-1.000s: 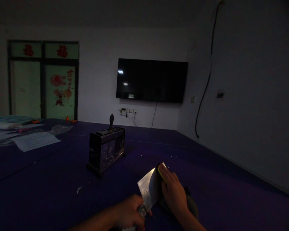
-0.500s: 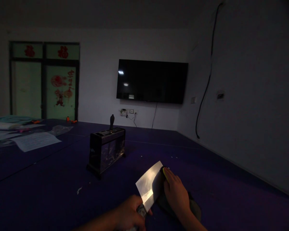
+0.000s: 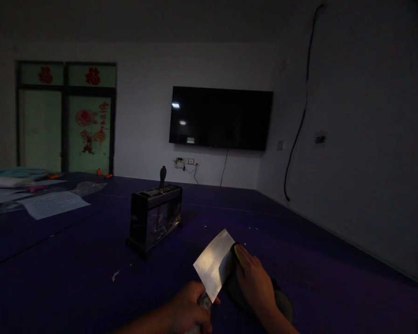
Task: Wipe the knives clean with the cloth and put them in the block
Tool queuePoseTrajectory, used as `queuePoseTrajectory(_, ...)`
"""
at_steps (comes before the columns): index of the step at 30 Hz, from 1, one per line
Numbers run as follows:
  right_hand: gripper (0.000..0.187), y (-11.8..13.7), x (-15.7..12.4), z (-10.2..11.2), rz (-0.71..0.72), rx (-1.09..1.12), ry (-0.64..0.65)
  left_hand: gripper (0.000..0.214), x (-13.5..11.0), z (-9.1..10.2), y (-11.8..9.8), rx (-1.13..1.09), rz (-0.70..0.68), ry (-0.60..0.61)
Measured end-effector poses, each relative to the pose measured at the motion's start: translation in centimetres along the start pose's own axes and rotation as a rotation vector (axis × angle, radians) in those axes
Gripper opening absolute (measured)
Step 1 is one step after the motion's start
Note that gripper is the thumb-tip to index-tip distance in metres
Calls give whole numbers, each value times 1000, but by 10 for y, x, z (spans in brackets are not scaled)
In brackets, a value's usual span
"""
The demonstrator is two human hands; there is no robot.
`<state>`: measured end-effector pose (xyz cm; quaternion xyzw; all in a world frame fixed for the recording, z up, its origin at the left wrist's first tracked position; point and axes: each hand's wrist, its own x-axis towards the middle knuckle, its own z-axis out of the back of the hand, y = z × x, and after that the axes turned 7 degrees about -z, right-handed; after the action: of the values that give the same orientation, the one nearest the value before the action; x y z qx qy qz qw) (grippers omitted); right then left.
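The purple worktop runs back to a door whose red characters are too dim to read. A knife block stands mid-worktop. Nearer, the left hand clenches a cleaver by its handle, blade tilted up. The right hand, fingers flat, presses a yellow-edged sponge against the blade.

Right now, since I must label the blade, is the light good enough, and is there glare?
Head view: dim overall; the cleaver in the left hand catches a bright sheen, edges clear; the right hand reads dark; small light spots glare on the TV.
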<state>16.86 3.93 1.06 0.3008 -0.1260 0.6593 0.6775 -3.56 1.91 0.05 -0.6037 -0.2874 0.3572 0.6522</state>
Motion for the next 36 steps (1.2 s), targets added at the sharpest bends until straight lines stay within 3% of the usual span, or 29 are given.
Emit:
queuePoseTrajectory(9, 53, -1, 1, 1, 36, 50, 26, 54, 2, -2, -1, -34, 35, -23)
queuePoseTrajectory(21, 58, 8, -2, 10, 185, 110, 107, 46, 0, -5, -6, -11, 9, -46)
queuePoseTrajectory(28, 56, 12, -3, 15, 281, 162, 74, 40, -1, -4, -14, 49, 42, 6)
queuePoseTrajectory(32, 54, 13, -3, 16, 291, 169, 48, 42, 1, 0, -12, 117, 18, 80)
queuePoseTrajectory(36, 52, 13, -2, 15, 285, 140, 45, 46, 1, 3, -13, 154, 25, 77)
